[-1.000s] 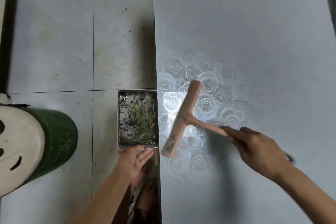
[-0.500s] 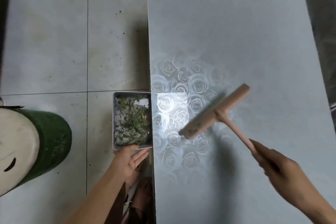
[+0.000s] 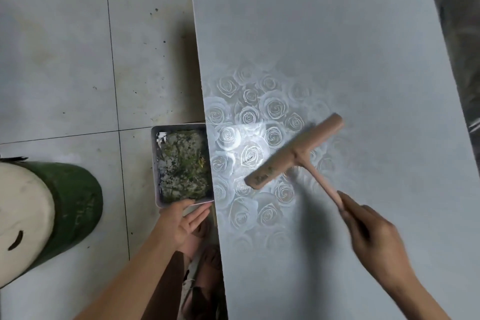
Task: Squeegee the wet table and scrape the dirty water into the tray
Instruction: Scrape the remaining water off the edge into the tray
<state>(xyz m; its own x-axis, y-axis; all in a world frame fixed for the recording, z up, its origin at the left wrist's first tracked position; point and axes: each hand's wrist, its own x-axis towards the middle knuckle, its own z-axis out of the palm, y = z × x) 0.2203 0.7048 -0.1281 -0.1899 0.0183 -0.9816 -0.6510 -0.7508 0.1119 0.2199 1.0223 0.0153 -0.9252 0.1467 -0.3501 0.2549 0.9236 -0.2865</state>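
On the table, right hand holds squeegee.

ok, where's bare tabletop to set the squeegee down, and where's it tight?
Free: far half of the table beyond the rose pattern; the near strip between its left edge and the right hand. Tight: the edge beside the tray, where the left hand and squeegee sit.

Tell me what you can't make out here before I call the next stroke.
- Squeegee blade edge: head view, under its own bar; contact with the table unclear.
- Handle end: head view, covered by the grip of the right hand, itself blurred.
- Tray right rim: hidden by the table edge.
- Remaining water: lost in glare.
- Green cylinder: cut off by the left frame edge.
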